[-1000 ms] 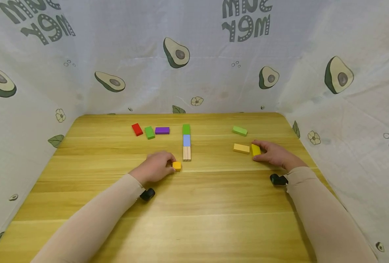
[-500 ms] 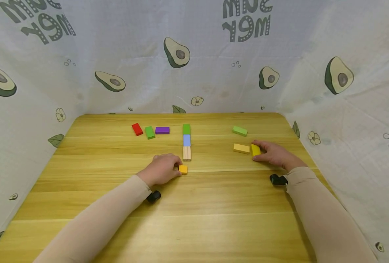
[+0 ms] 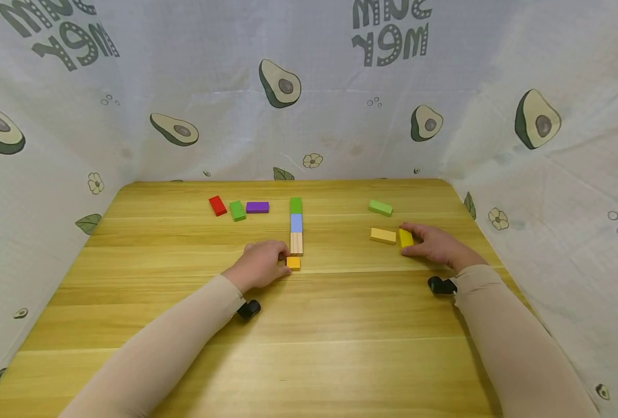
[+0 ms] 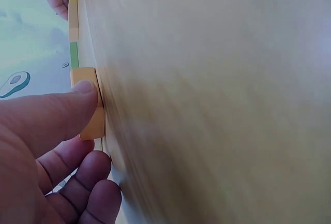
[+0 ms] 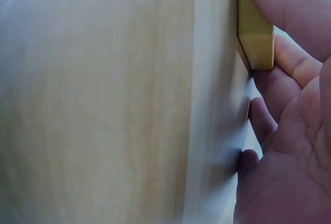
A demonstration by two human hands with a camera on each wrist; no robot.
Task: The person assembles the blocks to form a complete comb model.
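Observation:
My left hand (image 3: 259,266) pinches an orange block (image 3: 293,264) between thumb and fingers, right at the near end of a straight row. That row runs away from me: a plain wood block (image 3: 296,244), a blue block (image 3: 296,223), then a green block (image 3: 295,205). In the left wrist view the thumb lies on the orange block (image 4: 92,125), low over the tabletop. On the right, my right hand (image 3: 434,245) holds a yellow block (image 3: 406,238) by its two ends on the table. The right wrist view shows the yellow block (image 5: 258,48) between thumb and fingers.
Back left on the wooden table (image 3: 309,348) lie a red block (image 3: 217,206), another green block (image 3: 238,211) and a purple block (image 3: 257,208). A tan block (image 3: 383,235) sits just left of the yellow one, with a light green block (image 3: 380,208) behind. Patterned cloth (image 3: 340,116) surrounds the table.
My left hand has carried the orange block to the right, dipping toward me and then back up to the row's near end. The right hand and the other blocks have stayed put.

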